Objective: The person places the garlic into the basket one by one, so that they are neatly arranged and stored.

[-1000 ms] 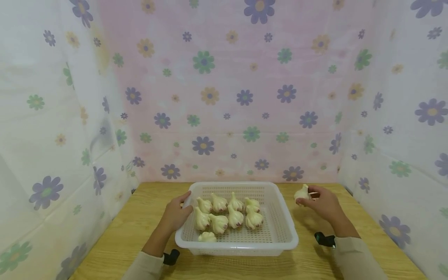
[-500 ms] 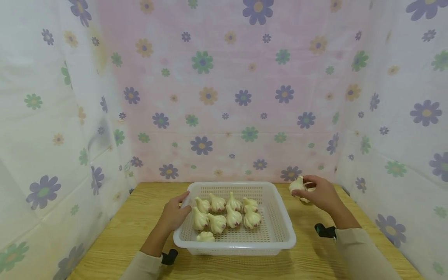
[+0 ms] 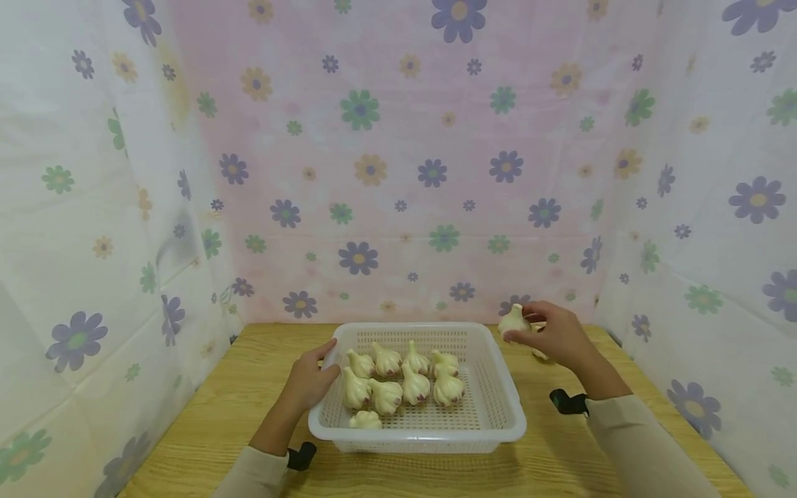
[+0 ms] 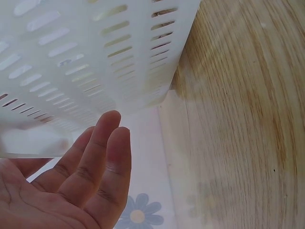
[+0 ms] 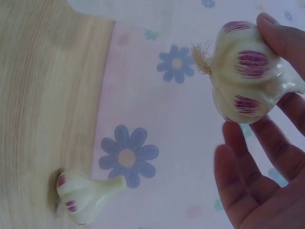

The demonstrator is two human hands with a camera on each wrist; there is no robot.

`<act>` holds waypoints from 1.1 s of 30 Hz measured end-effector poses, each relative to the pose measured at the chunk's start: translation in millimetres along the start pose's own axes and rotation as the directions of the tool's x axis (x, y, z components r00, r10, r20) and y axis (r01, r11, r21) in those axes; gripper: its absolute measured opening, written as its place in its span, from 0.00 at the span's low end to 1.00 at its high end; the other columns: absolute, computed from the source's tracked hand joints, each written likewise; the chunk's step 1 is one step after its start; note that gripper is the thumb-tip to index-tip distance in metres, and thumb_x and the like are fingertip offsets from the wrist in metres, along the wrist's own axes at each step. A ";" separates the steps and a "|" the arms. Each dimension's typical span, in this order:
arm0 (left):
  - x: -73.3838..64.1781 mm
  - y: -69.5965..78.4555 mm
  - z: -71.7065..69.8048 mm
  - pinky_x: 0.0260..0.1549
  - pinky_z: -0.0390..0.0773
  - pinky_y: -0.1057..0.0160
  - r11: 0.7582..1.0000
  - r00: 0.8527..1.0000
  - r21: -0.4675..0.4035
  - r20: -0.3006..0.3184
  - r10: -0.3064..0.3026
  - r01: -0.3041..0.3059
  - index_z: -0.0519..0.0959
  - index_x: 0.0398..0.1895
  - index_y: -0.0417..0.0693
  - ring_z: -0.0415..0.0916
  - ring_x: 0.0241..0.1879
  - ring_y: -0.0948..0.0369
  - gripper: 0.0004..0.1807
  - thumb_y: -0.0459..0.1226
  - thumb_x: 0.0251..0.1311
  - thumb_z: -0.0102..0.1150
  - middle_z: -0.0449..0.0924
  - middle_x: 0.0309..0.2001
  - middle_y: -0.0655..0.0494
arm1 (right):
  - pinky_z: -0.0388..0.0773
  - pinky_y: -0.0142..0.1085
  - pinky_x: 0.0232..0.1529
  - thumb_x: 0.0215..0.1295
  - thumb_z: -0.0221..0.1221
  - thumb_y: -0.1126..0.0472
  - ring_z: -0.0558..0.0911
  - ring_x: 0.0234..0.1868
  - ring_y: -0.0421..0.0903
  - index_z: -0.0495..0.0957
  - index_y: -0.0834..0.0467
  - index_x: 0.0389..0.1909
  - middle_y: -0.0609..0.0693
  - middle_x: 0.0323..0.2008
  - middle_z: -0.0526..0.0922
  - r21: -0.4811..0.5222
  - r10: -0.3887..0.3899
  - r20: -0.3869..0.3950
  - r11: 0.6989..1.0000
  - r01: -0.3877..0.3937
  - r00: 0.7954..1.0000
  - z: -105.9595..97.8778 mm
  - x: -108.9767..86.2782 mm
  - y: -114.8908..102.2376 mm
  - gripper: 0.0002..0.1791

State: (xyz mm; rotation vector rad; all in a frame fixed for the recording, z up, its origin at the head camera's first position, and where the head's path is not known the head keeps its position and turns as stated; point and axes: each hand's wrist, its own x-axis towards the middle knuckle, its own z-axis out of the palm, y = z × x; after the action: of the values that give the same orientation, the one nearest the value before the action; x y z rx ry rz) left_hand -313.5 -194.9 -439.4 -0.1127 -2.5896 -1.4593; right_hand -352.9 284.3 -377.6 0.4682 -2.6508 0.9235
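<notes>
A white plastic basket (image 3: 429, 436) with slotted walls stands on the table, several garlic bulbs (image 3: 386, 396) lying in it, mostly toward its left side. My left hand (image 3: 309, 380) holds the basket's left rim, thumb over the edge; in the left wrist view, fingers (image 4: 107, 143) extend along the outer wall. My right hand (image 3: 554, 335) holds a garlic bulb (image 3: 513, 321) above the table, beyond the basket's back right corner. Its root tuft and purple streaks show in the right wrist view, where thumb and fingertips pinch the bulb (image 5: 245, 71).
Another garlic bulb (image 5: 86, 195) lies on the wooden table (image 3: 249, 387), partly behind the right hand in the head view. Flower-printed cloth (image 3: 398, 173) closes off the back and both sides.
My right hand has lifted its garlic bulb and carried it leftward toward the basket, uncovering part of another bulb on the table. The left hand keeps its place on the rim.
</notes>
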 end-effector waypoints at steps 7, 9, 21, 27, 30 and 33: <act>0.9 -1.0 0.3 0.25 0.86 0.57 1.000 1.000 -0.001 -0.001 -0.002 0.002 0.67 0.78 0.46 0.87 0.38 0.49 0.36 0.36 0.63 0.56 0.72 0.70 0.35 | 0.88 0.51 0.47 0.56 0.74 0.41 0.86 0.54 0.62 0.82 0.52 0.51 0.55 0.53 0.83 0.061 -0.067 0.011 0.996 0.066 0.998 8.3 8.3 -16.8 0.27; 1.8 -1.8 0.6 0.25 0.87 0.56 1.000 1.000 0.003 -0.005 -0.002 0.002 0.67 0.77 0.46 0.88 0.40 0.49 0.36 0.36 0.63 0.56 0.73 0.70 0.35 | 0.89 0.50 0.45 0.56 0.75 0.42 0.86 0.53 0.61 0.83 0.52 0.53 0.54 0.53 0.84 0.072 -0.084 0.016 0.994 0.083 0.996 11.2 10.2 -21.1 0.28; 0.0 -1.7 -0.6 0.24 0.86 0.57 1.000 1.000 0.006 0.001 0.002 -0.002 0.67 0.78 0.46 0.87 0.40 0.49 0.36 0.36 0.63 0.56 0.73 0.69 0.34 | 0.90 0.42 0.42 0.54 0.77 0.45 0.89 0.47 0.53 0.83 0.53 0.56 0.51 0.50 0.87 0.111 -0.211 0.022 0.972 0.208 0.977 22.9 17.9 -47.5 0.30; -0.5 -1.0 -0.6 0.23 0.85 0.58 1.000 1.000 -0.008 0.005 0.006 -0.006 0.66 0.78 0.46 0.87 0.38 0.50 0.36 0.36 0.64 0.56 0.72 0.70 0.34 | 0.89 0.40 0.43 0.54 0.77 0.46 0.88 0.48 0.52 0.83 0.51 0.55 0.50 0.50 0.85 0.179 -0.237 0.078 0.959 0.220 0.968 29.0 21.0 -55.0 0.28; -0.5 -1.1 -0.1 0.23 0.86 0.58 1.000 1.000 -0.010 0.005 0.005 -0.005 0.66 0.78 0.45 0.87 0.38 0.51 0.36 0.36 0.63 0.56 0.72 0.70 0.33 | 0.89 0.40 0.45 0.53 0.77 0.45 0.87 0.50 0.52 0.82 0.50 0.57 0.50 0.52 0.84 0.193 -0.228 0.111 0.960 0.204 0.967 32.9 19.9 -59.7 0.30; -1.2 -0.8 -0.1 0.22 0.85 0.59 1.000 1.000 -0.001 0.000 0.000 0.000 0.66 0.78 0.46 0.87 0.36 0.51 0.36 0.36 0.63 0.55 0.72 0.70 0.33 | 0.88 0.39 0.47 0.53 0.77 0.43 0.86 0.52 0.51 0.81 0.52 0.59 0.50 0.54 0.83 0.196 -0.223 0.132 0.961 0.195 0.966 37.5 19.2 -64.9 0.34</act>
State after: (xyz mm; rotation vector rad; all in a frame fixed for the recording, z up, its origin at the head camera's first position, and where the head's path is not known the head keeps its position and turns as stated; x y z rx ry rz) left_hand -312.4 -195.4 -440.3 -0.1129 -2.5895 -1.4603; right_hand -350.9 208.3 -363.2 0.8784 -2.5944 1.1050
